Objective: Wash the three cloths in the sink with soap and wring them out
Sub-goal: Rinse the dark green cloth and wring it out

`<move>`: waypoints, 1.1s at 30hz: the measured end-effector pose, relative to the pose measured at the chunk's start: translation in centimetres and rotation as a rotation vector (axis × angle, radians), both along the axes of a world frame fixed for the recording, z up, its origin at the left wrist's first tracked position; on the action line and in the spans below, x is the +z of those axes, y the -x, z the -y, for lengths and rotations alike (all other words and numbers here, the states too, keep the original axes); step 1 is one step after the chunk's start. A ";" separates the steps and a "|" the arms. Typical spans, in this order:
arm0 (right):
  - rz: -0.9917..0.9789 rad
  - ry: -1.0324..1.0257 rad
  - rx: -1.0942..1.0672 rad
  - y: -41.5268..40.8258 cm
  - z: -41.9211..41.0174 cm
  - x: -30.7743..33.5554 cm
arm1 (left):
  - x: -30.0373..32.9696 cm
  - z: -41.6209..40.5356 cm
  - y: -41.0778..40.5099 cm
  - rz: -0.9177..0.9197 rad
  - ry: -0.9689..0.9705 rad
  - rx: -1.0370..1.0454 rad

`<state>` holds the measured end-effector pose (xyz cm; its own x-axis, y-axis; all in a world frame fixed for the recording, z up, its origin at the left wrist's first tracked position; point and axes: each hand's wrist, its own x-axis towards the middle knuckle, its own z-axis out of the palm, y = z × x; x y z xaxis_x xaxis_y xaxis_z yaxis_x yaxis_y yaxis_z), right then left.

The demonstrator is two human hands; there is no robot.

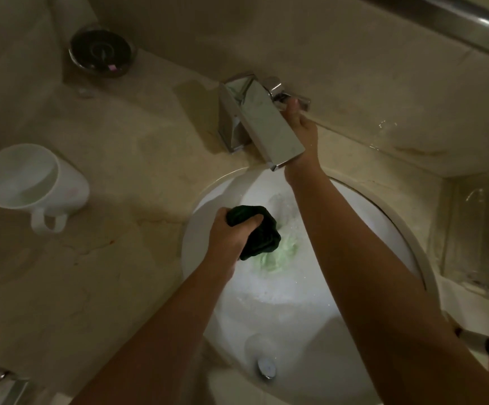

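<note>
Left hand fingers curl around a bunched dark green cloth above the white round basin; right hand fingers reach the chrome tap lever, grip unclear. A pale green cloth lies in suds; cloth 3 unseen. Wringing apparently remains.

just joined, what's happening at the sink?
A person is washing cloths by hand. The left hand holds a bunched dark green cloth in a tight grip over the white sink. A light green cloth lies in the foamy water below it. The right hand reaches behind the chrome faucet to its handle. A third cloth isn't visible.
</note>
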<state>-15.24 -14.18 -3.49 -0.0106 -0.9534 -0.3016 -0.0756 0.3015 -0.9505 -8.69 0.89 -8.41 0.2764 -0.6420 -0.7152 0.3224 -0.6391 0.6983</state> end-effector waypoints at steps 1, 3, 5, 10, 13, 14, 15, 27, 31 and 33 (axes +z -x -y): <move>0.028 -0.018 -0.024 -0.3 0.1 0.3 | -0.3 -0.1 -0.2 0.017 0.016 -0.002; 0.055 -0.060 -0.034 -0.7 0.4 0.4 | -0.4 -0.2 -0.7 0.039 0.053 -0.009; 0.059 -0.131 0.032 -0.4 0.5 0.1 | -0.5 -0.2 -1.2 0.054 0.099 -0.028; 0.218 -0.567 0.372 0.9 -2.0 -1.1 | 0.1 -0.2 -1.3 0.055 0.153 -0.064; 0.023 -0.604 0.515 0.5 -4.5 -1.8 | 0.4 -0.4 -0.9 0.026 0.097 -0.024; 0.014 -0.587 0.475 0.2 -4.9 -1.8 | 0.2 -0.5 -0.8 0.028 0.087 -0.017; -0.009 -0.527 0.417 -0.1 -5.0 -1.9 | 0.2 -0.6 -0.7 0.033 0.078 -0.018; 0.717 -0.757 -0.032 3.9 -10.3 -6.2 | 1.6 3.5 2.1 -0.336 0.067 0.331; 0.688 -0.704 -0.146 3.1 -9.7 -5.7 | 0.1 3.7 2.3 0.361 0.253 0.089; 0.667 -0.539 -0.296 3.0 -8.8 -5.3 | -0.6 3.3 2.0 0.588 0.300 0.067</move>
<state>-18.22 -5.35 -8.80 0.1040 -0.6675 -0.7373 0.5917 0.6374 -0.4935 -10.66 -2.36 -9.02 0.6124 -0.7576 -0.2257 -0.1344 -0.3811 0.9147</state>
